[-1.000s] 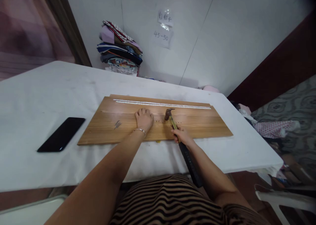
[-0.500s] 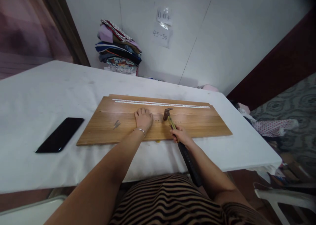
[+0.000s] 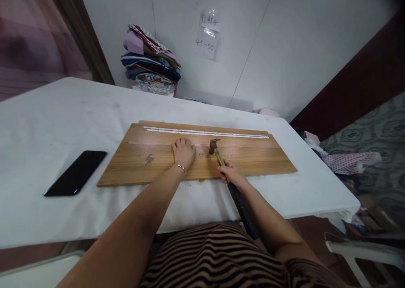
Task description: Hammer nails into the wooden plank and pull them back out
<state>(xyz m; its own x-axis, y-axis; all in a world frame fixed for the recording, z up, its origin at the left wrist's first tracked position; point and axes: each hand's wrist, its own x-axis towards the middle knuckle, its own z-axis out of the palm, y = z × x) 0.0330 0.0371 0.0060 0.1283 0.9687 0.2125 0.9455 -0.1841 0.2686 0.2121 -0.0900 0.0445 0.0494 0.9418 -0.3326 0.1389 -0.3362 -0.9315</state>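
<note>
A long wooden board (image 3: 253,157) lies on the white table (image 3: 47,127), with a pale strip (image 3: 205,133) along its far edge. My left hand (image 3: 184,151) presses on the board's middle with its fingers curled under, a bracelet at the wrist. My right hand (image 3: 232,173) grips a claw hammer (image 3: 218,152) high on its yellow shaft; the black grip runs back under my forearm. The hammer head sits on the board beside a row of small dark nail heads (image 3: 202,154). A few loose nails (image 3: 149,159) lie on the board to the left.
A black phone (image 3: 76,172) lies on the table left of the board. Folded fabrics (image 3: 151,62) are stacked against the white wall at the back. Cloth (image 3: 351,161) and a white chair (image 3: 363,250) are on the floor at the right.
The hammer head has come down slightly and shifted a little left toward the row of nail heads. My left hand stays pressed on the board.
</note>
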